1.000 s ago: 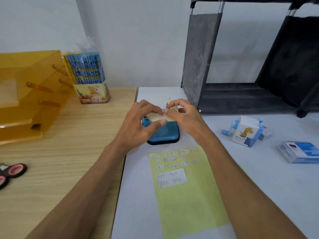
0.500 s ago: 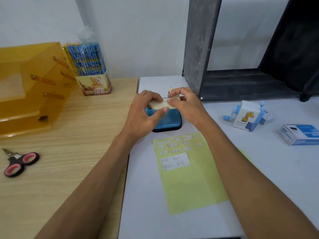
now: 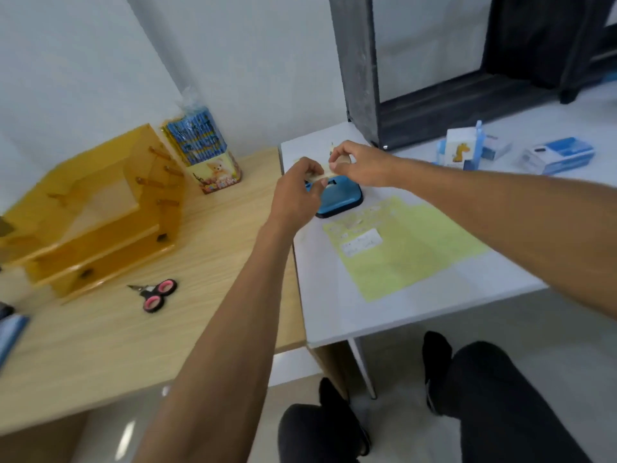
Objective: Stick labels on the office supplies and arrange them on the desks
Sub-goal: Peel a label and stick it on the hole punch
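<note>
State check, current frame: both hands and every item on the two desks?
left hand: pinching beige strip
right hand: pinching strip's other end
blue base: sitting on white desk, under the strip
label sheet: flat, some labels on it
scissors: closed, flat on wooden desk
pencil pack: upright, wrapped
blue-white box: closed, lying flat

The pale strip [image 3: 329,173] pinched between my left grip [image 3: 297,192] and right grip [image 3: 364,163] is mostly covered by my fingers. My left grip also hides part of the blue base [image 3: 340,198]. The writing on the white label [image 3: 362,240] is too blurred to read. The left edge cuts off a blue thing [image 3: 10,332].
</note>
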Available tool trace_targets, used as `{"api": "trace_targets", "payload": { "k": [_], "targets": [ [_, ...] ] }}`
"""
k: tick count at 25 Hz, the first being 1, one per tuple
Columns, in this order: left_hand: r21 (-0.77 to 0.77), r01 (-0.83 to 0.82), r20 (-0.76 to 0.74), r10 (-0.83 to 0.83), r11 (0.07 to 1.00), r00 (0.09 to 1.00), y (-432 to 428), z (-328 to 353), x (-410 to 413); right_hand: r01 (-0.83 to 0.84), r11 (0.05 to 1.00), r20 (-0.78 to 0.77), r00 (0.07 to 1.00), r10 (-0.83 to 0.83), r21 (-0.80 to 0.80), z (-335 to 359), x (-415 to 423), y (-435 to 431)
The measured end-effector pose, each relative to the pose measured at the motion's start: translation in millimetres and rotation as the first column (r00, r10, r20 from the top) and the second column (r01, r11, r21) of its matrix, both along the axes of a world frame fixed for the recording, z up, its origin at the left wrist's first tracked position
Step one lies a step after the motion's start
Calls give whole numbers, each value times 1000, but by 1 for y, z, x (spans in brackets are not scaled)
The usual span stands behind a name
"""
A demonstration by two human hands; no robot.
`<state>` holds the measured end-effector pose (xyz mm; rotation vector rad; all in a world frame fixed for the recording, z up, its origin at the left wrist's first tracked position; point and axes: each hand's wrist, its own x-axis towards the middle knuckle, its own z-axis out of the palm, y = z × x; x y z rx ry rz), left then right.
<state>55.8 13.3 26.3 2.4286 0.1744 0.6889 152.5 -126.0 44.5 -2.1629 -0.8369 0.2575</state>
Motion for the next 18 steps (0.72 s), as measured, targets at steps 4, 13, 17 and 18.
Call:
{"api": "trace_targets", "payload": {
  "k": [4, 13, 17, 18],
  "targets": [
    [62, -34, -66, 38, 998, 997, -5, 5, -4, -44, 988, 18, 999, 47, -149, 7, -2, -1],
    [117, -56, -26, 60, 992, 998, 1, 3, -2, -94, 915, 90, 986, 140, -393, 20, 8, 4],
    [82, -21, 51, 17, 996, 999, 4, -8, 1, -63, 928, 115, 987, 112, -366, 13, 17, 8],
    [61, -25, 62, 21, 998, 998, 4, -9, 1, -58, 935, 115, 988, 104, -351, 13, 17, 10]
  ]
}}
